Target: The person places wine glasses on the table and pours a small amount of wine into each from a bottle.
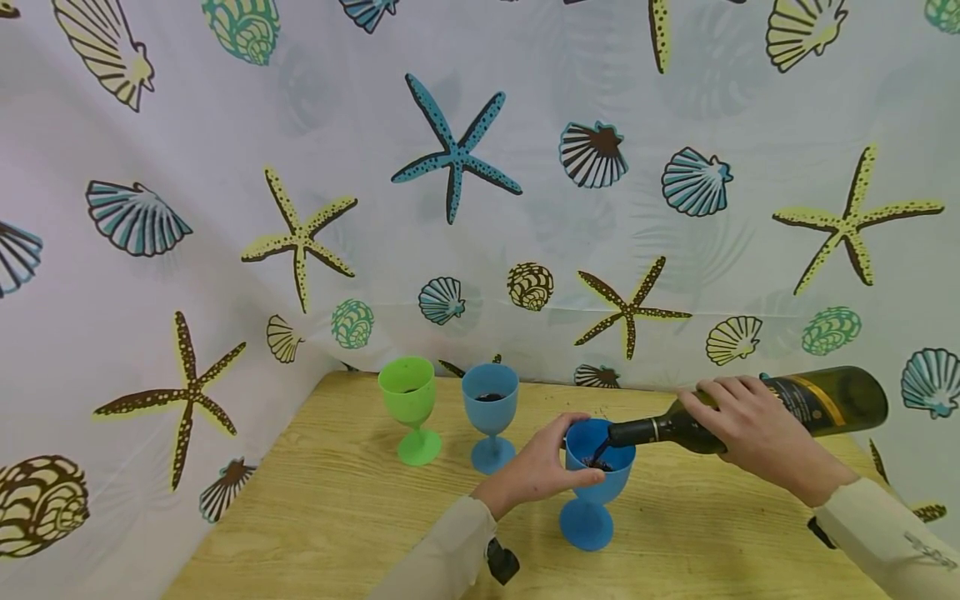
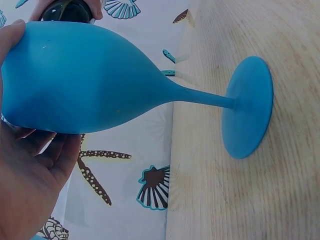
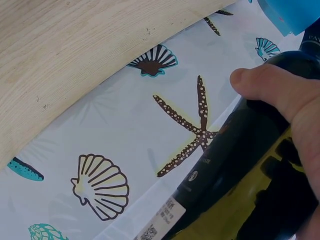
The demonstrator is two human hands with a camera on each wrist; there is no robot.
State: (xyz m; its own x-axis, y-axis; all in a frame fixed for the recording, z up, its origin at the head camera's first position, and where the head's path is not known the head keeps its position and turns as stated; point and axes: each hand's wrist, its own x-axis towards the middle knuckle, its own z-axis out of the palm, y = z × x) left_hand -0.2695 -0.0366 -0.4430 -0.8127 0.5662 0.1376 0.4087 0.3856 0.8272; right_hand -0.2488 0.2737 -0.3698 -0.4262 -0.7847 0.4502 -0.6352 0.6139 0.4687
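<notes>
A dark wine bottle [image 1: 813,402] lies tilted almost level in my right hand [image 1: 757,429], its neck over the rim of a blue goblet [image 1: 596,483]. Dark liquid runs from the mouth into the cup, where some has collected. My left hand [image 1: 536,467] holds that goblet by the bowl, thumb on the near side and fingers round the far side. In the left wrist view the goblet's foot [image 2: 248,107] is near the wooden surface; whether it touches I cannot tell. The right wrist view shows the bottle's label [image 3: 162,220] and my thumb along the glass.
A second blue goblet [image 1: 491,408] and a green goblet [image 1: 408,404], both with dark liquid inside, stand on the wooden table [image 1: 300,508] to the left. Behind the table hangs a white curtain [image 1: 510,242] printed with shells and starfish.
</notes>
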